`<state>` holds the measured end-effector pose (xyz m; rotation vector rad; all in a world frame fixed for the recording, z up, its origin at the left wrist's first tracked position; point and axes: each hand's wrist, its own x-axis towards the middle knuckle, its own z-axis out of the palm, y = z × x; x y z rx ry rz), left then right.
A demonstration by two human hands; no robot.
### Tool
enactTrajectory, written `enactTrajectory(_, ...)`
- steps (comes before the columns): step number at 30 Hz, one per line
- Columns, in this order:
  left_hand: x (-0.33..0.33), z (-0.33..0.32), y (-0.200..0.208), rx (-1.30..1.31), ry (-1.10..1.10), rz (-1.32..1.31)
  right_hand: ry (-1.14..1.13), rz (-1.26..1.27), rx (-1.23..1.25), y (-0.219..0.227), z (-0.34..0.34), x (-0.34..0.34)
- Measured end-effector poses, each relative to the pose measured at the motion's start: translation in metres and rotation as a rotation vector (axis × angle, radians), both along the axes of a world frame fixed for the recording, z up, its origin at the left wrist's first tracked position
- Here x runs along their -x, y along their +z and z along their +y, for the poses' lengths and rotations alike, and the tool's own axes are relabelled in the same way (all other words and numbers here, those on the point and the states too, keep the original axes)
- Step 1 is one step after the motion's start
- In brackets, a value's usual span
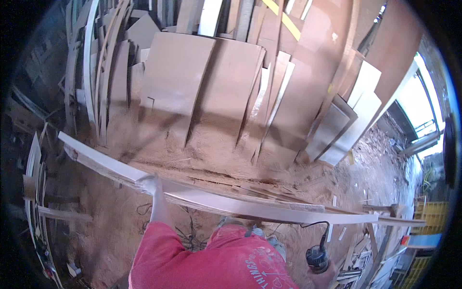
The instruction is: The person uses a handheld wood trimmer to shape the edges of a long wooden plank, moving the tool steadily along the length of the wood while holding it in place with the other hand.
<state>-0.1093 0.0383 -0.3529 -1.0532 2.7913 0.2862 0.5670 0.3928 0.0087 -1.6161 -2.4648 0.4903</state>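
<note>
A long pale wooden board (240, 206) runs across in front of me, from the far left down to the right. My left hand (150, 184) is closed over its edge, left of the middle. At the lower right, my right hand (324, 276) is wrapped round a black corded power tool (317, 258), its exact kind not clear. The tool's black cord (325, 230) loops up toward the board and passes out of sight. The tool is apart from the board, on my side of it. My right forearm is mostly hidden.
Wooden panels (175, 72) and strips lean upright along the far side. Sawdust (202, 137) covers the ground beneath them. Tangled cables (191, 236) lie below the board. More offcuts stand at the left, and yellow crates (429, 216) are at the right.
</note>
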Motion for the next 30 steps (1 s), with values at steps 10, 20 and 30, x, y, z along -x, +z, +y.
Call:
enactTrajectory(10, -0.046, 0.048, -0.029, 0.084, -0.299, 0.277, -0.029, -0.134, -0.108, 0.041, 0.0, 0.0)
enactTrajectory(20, -0.383, 0.38, 0.131, -1.629, -1.664, -0.458, -0.135, -0.126, -0.044, 0.036, 0.027, -0.102)
enactTrajectory(30, -0.632, 0.574, 0.16, -0.528, -2.646, -0.268, 0.036, 0.255, -0.095, -0.014, 0.132, -0.294)
